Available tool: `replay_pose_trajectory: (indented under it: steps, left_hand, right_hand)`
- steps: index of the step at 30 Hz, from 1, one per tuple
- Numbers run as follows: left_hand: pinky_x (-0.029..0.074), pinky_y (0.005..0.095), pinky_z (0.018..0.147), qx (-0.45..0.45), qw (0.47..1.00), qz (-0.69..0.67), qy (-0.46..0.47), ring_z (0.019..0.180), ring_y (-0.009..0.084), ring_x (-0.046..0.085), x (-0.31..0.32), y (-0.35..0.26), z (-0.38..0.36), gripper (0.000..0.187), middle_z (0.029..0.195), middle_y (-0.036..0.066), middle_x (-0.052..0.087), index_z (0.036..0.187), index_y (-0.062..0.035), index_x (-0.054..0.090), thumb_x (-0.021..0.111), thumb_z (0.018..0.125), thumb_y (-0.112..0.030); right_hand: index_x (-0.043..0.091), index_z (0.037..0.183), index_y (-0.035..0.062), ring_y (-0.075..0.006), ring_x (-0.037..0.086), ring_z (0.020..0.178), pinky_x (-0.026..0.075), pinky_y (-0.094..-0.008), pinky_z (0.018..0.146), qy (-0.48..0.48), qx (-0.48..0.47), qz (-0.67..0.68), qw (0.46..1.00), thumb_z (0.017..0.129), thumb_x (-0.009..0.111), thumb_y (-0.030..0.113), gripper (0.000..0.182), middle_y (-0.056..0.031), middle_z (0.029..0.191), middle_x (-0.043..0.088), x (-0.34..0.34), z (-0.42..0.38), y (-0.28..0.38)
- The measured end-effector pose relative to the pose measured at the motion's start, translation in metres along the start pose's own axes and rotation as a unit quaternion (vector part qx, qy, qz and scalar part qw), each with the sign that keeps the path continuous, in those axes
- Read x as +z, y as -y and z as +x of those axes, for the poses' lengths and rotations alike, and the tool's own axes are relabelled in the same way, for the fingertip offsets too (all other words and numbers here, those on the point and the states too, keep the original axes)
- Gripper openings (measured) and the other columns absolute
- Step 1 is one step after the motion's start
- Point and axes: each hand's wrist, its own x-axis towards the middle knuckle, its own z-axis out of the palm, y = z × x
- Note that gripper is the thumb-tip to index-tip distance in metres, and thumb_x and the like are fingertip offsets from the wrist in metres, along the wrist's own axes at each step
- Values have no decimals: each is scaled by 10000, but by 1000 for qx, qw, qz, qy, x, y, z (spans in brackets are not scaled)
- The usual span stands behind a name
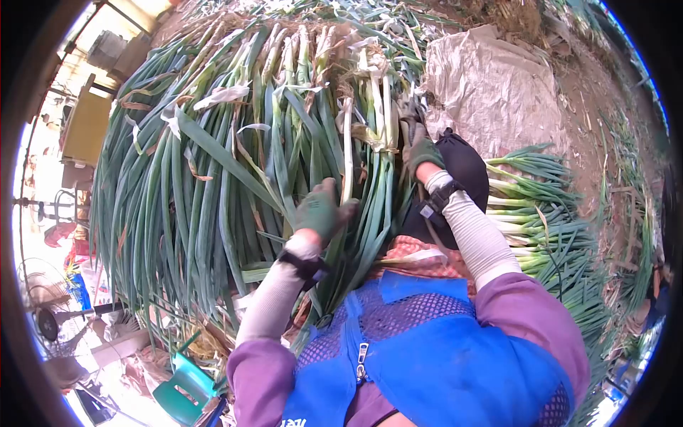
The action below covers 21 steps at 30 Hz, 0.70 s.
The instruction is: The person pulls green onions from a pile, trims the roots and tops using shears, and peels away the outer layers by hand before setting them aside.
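My left hand, in a green and grey work glove, is closed around a green onion at the lower end of its pale stalk. The root end of that stalk points away from me. My right hand, gloved the same way, is beside a bundle of trimmed white-stemmed green onions. Its fingers curl near a dark grey shape that I cannot make out. Under and left of my hands spreads a large heap of long green onions, roots at the far side, with torn pale leaf skins on top.
A black rounded cushion or bag is by my right wrist. Cleaned green onions lie in a row at the right. A beige woven sheet covers the ground beyond. A green plastic chair stands at the lower left.
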Motion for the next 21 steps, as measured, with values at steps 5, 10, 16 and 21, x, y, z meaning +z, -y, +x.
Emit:
replay_pose_trajectory:
  steps: [5,10,16,21]
  left_hand:
    - [496,450,905,-32,988,118,100,1062,354,616,29,-8,26,610,1134,183,627,1212,-53,472,734,773,-385]
    - [498,406,855,-81,979,-182,51,929,340,673,12,19,28,405,997,206,688,1072,7,604,624,788,-281]
    - [435,235,568,-47,827,-561,4,621,71,526,-14,29,23,203,738,-4,584,1026,-12,617,618,902,-172]
    - [432,229,553,-26,828,-560,12,603,62,526,-34,26,23,189,737,-5,589,998,-17,609,632,917,-186]
  right_hand:
    - [624,1131,27,-358,640,1080,510,-446,912,146,35,-124,981,859,607,257,356,-242,1161,642,46,26,-25]
    - [648,1147,56,-316,647,1059,505,-399,894,73,10,-75,994,894,532,304,373,-209,1163,649,102,39,-43]
    - [566,1239,25,-319,593,1103,448,-413,954,155,31,44,987,828,618,479,614,-214,1222,612,81,27,9]
    - [578,1229,-46,-221,638,1004,465,-354,934,351,27,185,918,798,704,464,680,-137,1163,661,88,38,-2]
